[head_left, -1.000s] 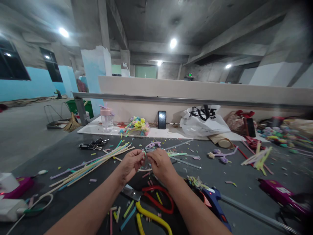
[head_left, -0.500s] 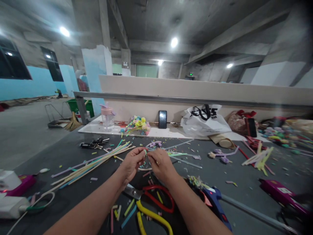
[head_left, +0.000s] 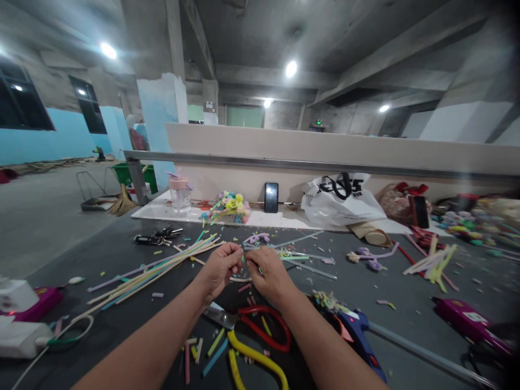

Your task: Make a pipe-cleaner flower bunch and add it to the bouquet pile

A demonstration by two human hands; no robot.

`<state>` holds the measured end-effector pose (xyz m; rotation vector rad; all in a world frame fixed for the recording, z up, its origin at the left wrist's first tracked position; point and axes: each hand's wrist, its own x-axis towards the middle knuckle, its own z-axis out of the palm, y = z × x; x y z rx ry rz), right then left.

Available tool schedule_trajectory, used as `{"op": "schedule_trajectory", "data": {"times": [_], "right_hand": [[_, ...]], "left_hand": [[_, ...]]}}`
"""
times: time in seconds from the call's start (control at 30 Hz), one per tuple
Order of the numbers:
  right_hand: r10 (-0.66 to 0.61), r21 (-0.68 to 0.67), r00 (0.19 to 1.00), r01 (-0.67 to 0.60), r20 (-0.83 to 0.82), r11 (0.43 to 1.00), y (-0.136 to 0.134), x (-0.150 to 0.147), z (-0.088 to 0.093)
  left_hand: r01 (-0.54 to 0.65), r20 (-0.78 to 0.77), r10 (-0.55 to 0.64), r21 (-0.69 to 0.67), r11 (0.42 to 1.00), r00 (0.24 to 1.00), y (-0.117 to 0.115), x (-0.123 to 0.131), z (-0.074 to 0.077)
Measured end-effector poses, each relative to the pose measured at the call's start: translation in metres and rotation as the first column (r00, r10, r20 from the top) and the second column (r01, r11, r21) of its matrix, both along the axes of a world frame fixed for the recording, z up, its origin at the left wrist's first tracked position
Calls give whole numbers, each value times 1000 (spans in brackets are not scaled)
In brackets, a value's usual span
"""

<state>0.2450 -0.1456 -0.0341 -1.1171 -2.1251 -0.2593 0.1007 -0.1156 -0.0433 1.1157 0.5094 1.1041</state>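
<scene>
Above the dark table my left hand (head_left: pixel 222 265) is closed, thumb and index finger pinched together. My right hand (head_left: pixel 266 271) faces it, fingers curled in a pinch, the fingertips of both nearly meeting. Whatever sits between them is tiny and mostly hidden by the fingers. Just beyond lies a small lilac curled piece (head_left: pixel 257 238). Left of my hands is a bundle of long thin coloured straw-like sticks (head_left: pixel 162 266). Nearer me, below the hands, lie scissors with a red handle (head_left: pixel 280 314) and a yellow-handled tool (head_left: pixel 260 355), with short coloured cut pieces (head_left: pixel 214 357) beside them.
A blue glue gun (head_left: pixel 357 336) with a long clear stick rests by my right forearm. Magenta devices lie at the right (head_left: pixel 471 319) and left (head_left: pixel 44 303). Along the back stand a lidded cup (head_left: pixel 180 197), a flower bunch (head_left: pixel 229 207), a phone (head_left: pixel 271 197) and a white bag (head_left: pixel 341 203).
A small green piece showing at my left fingertips has mostly gone from sight. Both hands stay almost in place, with a slight shift of the fingers.
</scene>
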Motion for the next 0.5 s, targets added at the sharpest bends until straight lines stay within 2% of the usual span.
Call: {"op": "schedule_trajectory", "data": {"times": [0.17, 0.33, 0.5], "right_hand": [[2, -5, 999, -2, 41, 1000, -3, -3, -1], [-72, 21, 993, 71, 94, 997, -2, -3, -2], [-89, 40, 992, 86, 88, 996, -1, -1, 1]], "left_hand": [[-63, -37, 64, 30, 998, 997, 1, 4, -4], [-143, -59, 147, 68, 987, 987, -1, 6, -5], [-131, -142, 151, 143, 981, 978, 2, 2, -3]]}}
